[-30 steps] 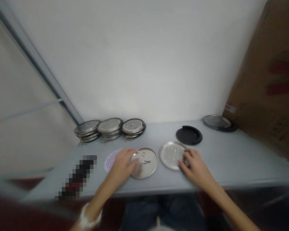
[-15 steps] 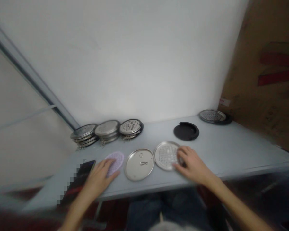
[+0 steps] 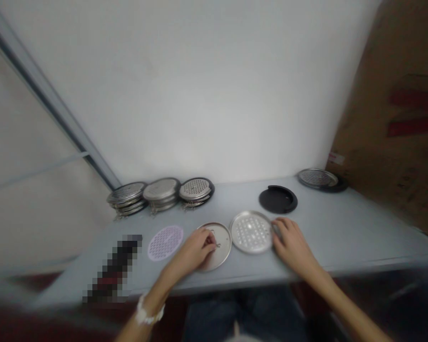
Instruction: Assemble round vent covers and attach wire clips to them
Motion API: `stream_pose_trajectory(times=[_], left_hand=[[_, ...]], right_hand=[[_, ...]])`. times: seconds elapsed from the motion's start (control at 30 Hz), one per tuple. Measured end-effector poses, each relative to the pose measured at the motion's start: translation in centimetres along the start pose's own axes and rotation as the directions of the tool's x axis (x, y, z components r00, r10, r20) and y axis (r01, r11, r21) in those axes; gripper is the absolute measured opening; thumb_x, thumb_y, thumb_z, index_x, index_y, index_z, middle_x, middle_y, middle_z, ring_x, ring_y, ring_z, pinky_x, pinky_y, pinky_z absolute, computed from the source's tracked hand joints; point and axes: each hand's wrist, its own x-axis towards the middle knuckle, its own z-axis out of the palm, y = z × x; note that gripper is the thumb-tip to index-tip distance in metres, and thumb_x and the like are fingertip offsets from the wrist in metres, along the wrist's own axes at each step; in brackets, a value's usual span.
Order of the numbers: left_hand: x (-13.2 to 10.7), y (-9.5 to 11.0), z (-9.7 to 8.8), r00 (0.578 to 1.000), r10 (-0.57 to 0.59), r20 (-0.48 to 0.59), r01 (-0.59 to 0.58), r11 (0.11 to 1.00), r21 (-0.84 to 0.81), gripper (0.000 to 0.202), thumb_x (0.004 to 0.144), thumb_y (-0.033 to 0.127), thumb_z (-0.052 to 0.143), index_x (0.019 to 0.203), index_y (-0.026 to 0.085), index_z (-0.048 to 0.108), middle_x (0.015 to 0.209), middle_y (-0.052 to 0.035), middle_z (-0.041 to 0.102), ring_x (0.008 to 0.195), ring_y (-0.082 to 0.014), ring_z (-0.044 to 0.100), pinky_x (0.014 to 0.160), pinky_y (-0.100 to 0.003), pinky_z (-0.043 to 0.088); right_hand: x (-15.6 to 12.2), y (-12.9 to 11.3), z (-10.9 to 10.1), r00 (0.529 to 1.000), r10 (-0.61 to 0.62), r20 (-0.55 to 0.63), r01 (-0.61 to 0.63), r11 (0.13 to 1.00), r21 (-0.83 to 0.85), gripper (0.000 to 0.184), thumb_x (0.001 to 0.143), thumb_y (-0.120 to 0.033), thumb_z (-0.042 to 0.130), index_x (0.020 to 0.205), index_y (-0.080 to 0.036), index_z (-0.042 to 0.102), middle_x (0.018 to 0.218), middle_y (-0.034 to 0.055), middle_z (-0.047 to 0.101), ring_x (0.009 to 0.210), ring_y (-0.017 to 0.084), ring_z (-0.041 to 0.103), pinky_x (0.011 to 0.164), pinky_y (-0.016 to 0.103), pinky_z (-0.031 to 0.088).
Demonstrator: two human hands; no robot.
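Note:
My left hand [image 3: 201, 247] is closed in a pinch low over a shallow round metal lid [image 3: 224, 256]. At its fingertips shows the end of a small looped metal clip [image 3: 218, 245]; the fingers hide the rest. A small ring on the lid is partly covered by the same hand. Touching that lid on the right lies a round perforated metal plate [image 3: 251, 232] with a raised rim. My right hand [image 3: 287, 240] has its fingers curled at the plate's right edge. A lavender perforated disc [image 3: 165, 243] lies flat left of the lid.
Three stacks of round metal plates [image 3: 127, 192] stand at the back left. A black round holder [image 3: 278, 199] lies behind the perforated plate. Another metal plate [image 3: 317, 177] on black sits at the far right, before a cardboard box [image 3: 392, 156]. Pixelation hides an object at left.
My left hand has left the lavender disc and moved right, onto the lid and its small clip. My right hand has shifted slightly right, to the perforated plate's edge.

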Motion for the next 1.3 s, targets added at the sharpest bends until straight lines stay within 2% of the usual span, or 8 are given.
stream_pose_trajectory(times=[0.17,0.33,0.43,0.53,0.63,0.93,1.07,1.3], left_hand=[[0.3,-0.3,-0.3,0.999,-0.036,0.020,0.036,0.999,-0.011,0.005,0.084,0.020,0.055,0.087,0.020,0.059,0.091,-0.0050,0.068,0.087,-0.0222,0.063,0.081,-0.033,0.047],[1.7,-0.9,-1.0,0.995,-0.083,-0.049,0.084,0.996,0.031,0.024,0.087,0.022,0.054,0.110,0.019,0.061,0.084,-0.0032,0.069,0.083,-0.0228,0.066,0.077,-0.032,0.047],[2.8,-1.4,-1.4,0.991,-0.128,0.044,0.125,0.990,0.067,0.026,0.084,0.020,0.057,0.109,0.019,0.064,0.083,-0.0034,0.071,0.082,-0.0225,0.068,0.076,-0.030,0.048],[3.7,-1.9,-1.5,0.974,-0.184,0.130,0.179,0.983,0.052,0.017,0.085,0.023,0.054,0.096,0.017,0.065,0.081,-0.0039,0.073,0.068,-0.0193,0.069,0.063,-0.027,0.049],[4.1,-2.0,-1.5,0.963,-0.200,0.181,0.195,0.980,0.042,0.017,0.085,0.025,0.052,0.090,0.015,0.065,0.079,-0.0042,0.074,0.059,-0.0172,0.068,0.054,-0.025,0.048],[4.4,-2.6,-2.4,0.986,-0.162,0.026,0.154,0.971,0.183,0.014,0.085,0.021,0.058,0.094,0.016,0.067,0.084,-0.0072,0.074,0.080,-0.0232,0.069,0.074,-0.031,0.048],[4.2,-2.7,-2.4,0.989,-0.148,0.027,0.138,0.965,0.223,0.011,0.086,0.020,0.058,0.087,0.017,0.068,0.089,-0.0082,0.076,0.087,-0.0245,0.069,0.078,-0.031,0.046],[4.5,-1.9,-2.2,0.995,-0.096,0.037,0.084,0.968,0.237,0.015,0.090,0.024,0.057,0.097,0.018,0.069,0.091,-0.0062,0.076,0.085,-0.0221,0.069,0.076,-0.030,0.047]], right_hand=[[0.2,0.1,-0.1,0.999,0.050,0.017,-0.050,0.999,0.007,0.028,0.089,-0.015,0.046,0.113,-0.016,0.061,0.115,0.0147,0.063,0.107,0.031,0.058,0.097,0.047,0.048],[0.2,0.2,-0.1,0.999,0.039,-0.004,-0.039,0.999,0.016,0.026,0.088,-0.016,0.048,0.111,-0.017,0.060,0.113,0.0142,0.063,0.105,0.031,0.059,0.094,0.046,0.049],[0.1,0.5,0.0,0.998,0.046,-0.031,-0.045,0.999,0.008,0.026,0.087,-0.013,0.047,0.108,-0.018,0.061,0.112,0.0142,0.063,0.104,0.031,0.059,0.093,0.047,0.049],[0.0,0.6,0.0,0.996,0.057,-0.065,-0.058,0.998,-0.011,0.032,0.083,-0.008,0.045,0.110,-0.019,0.060,0.113,0.0136,0.063,0.103,0.031,0.059,0.093,0.047,0.049],[0.1,0.5,-0.2,0.995,0.061,-0.074,-0.061,0.998,0.000,0.027,0.087,-0.015,0.047,0.111,-0.018,0.060,0.113,0.0143,0.063,0.105,0.032,0.059,0.093,0.048,0.049],[0.2,0.1,-0.3,0.995,0.064,-0.080,-0.056,0.993,0.100,0.021,0.095,-0.028,0.047,0.106,-0.018,0.061,0.112,0.0141,0.062,0.106,0.031,0.060,0.095,0.049,0.049],[0.2,0.0,-0.5,0.995,0.067,-0.077,-0.057,0.991,0.121,0.019,0.095,-0.030,0.048,0.103,-0.019,0.061,0.110,0.0136,0.062,0.104,0.031,0.060,0.096,0.049,0.049],[0.2,0.1,-0.4,0.994,0.062,-0.086,-0.049,0.988,0.147,0.016,0.094,-0.029,0.050,0.101,-0.020,0.062,0.109,0.0129,0.063,0.104,0.030,0.061,0.095,0.049,0.049]])
